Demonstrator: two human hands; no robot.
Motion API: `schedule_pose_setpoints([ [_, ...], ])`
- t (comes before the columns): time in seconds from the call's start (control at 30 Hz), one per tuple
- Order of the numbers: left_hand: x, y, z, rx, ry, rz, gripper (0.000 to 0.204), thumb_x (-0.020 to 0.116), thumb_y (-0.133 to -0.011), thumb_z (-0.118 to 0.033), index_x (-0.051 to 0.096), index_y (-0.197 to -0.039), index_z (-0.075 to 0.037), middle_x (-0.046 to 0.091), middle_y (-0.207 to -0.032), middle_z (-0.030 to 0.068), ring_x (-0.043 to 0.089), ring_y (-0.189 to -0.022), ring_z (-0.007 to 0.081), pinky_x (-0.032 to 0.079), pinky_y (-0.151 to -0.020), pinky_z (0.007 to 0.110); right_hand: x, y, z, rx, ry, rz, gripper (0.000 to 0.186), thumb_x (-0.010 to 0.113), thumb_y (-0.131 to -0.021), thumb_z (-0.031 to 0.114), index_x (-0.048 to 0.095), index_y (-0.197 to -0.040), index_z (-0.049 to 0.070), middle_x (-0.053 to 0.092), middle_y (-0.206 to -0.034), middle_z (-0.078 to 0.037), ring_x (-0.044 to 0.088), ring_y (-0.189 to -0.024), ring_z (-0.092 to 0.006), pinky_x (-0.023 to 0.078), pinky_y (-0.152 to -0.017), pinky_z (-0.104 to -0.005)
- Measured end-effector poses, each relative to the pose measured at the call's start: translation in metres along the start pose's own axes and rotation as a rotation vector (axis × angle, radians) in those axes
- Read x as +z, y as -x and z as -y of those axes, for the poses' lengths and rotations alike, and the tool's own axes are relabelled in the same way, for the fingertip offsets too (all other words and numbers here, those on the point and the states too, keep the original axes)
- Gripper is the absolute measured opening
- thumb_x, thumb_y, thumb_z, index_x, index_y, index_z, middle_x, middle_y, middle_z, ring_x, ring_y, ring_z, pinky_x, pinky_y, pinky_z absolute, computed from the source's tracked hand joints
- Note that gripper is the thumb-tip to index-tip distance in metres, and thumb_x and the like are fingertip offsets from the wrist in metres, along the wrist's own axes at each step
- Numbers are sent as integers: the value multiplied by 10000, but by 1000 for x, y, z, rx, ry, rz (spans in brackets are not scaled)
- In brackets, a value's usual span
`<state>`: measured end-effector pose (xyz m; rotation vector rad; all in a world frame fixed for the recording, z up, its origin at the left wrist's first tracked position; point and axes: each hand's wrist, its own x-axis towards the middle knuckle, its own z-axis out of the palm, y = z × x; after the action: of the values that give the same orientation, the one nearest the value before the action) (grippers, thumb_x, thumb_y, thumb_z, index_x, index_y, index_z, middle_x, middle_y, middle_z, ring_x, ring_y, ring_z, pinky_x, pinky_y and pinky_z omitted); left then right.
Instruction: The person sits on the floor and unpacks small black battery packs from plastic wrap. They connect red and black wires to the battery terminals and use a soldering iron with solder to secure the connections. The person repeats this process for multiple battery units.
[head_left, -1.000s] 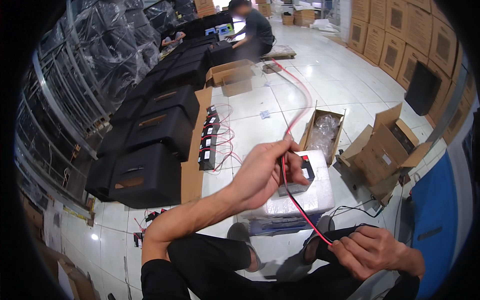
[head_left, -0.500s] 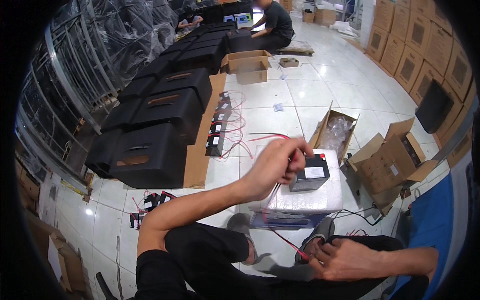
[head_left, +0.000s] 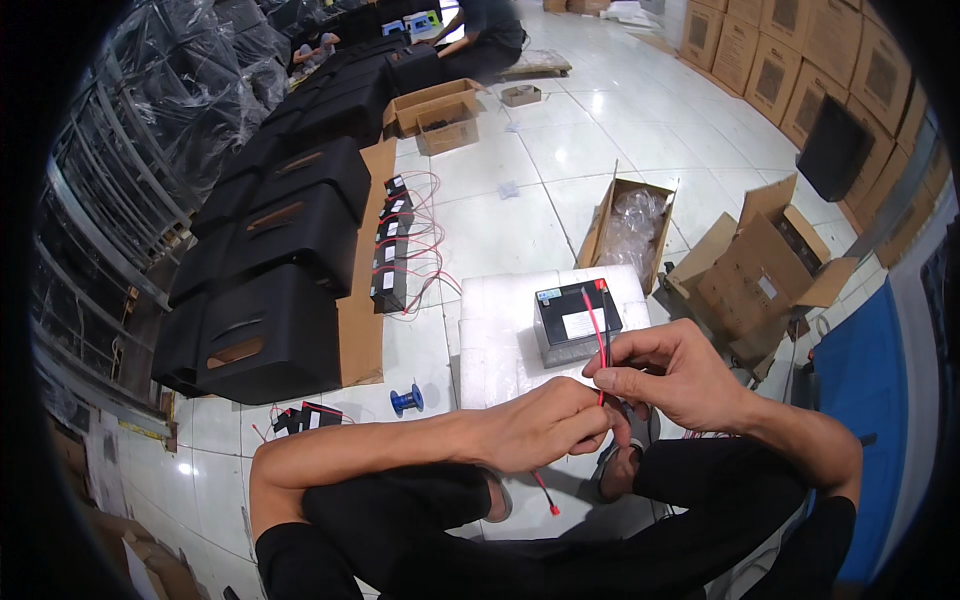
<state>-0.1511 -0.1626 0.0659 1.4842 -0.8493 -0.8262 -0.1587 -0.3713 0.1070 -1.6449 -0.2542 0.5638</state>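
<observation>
Over the near edge of a white foam block (head_left: 490, 345), both hands hold a red-and-black wire pair (head_left: 598, 335). My right hand (head_left: 678, 375) pinches it between thumb and fingertips, and its loose ends point up in front of the battery. My left hand (head_left: 550, 425) is closed round the wire just below; its fingertips are partly hidden. Out from under that hand hangs the lower end with a small red connector (head_left: 554, 510). On the foam sits a black block battery (head_left: 560, 345) with a white label and a red terminal at its far right corner.
Several batteries with red wires (head_left: 388, 280) line up at left beside large black casings (head_left: 270, 340) on cardboard. A blue spool (head_left: 406, 400) lies on the floor. At right stand an open carton (head_left: 745, 290) and a box of clear plastic (head_left: 635, 220). Farther off, a person (head_left: 488, 40) sits.
My left hand has come back from above the battery toward me. My right hand has risen from my knee to meet it at the wire. The blue spool has come into view.
</observation>
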Motion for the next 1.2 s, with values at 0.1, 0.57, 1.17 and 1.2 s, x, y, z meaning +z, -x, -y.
schedule_pose_setpoints([
  [0.1,2,-3,11,-100,19,-93,416,380,-1061,-296,612,-889,4,546,-715,30,487,-619,94,431,-600,264,-2,-1,-5,-63,-34,-80,185,685,-951,122,709,-1013,-50,676,-760,-34,591,-651,-48,467,-555,-210],
  [0.57,14,-18,28,-73,-58,-325,429,407,-1091,-296,650,-1160,50,708,-1003,87,643,-904,139,500,-878,307,-9,-8,-21,-237,217,-262,164,714,-914,112,732,-956,-46,704,-759,-68,628,-664,-66,498,-569,-244],
  [1.17,14,-16,5,-190,59,-410,227,661,-976,-157,703,-1050,53,735,-948,94,669,-893,102,540,-803,255,-14,-8,-12,-175,376,-328,224,708,-927,166,683,-916,-56,673,-751,-46,596,-657,-61,485,-561,-235],
  [1.2,15,-17,5,-198,27,-411,215,667,-971,-150,705,-1035,52,735,-939,94,672,-879,102,541,-792,252,-12,-7,-13,-193,406,-333,206,715,-926,155,673,-906,-46,664,-761,-29,582,-658,-47,477,-556,-221],
])
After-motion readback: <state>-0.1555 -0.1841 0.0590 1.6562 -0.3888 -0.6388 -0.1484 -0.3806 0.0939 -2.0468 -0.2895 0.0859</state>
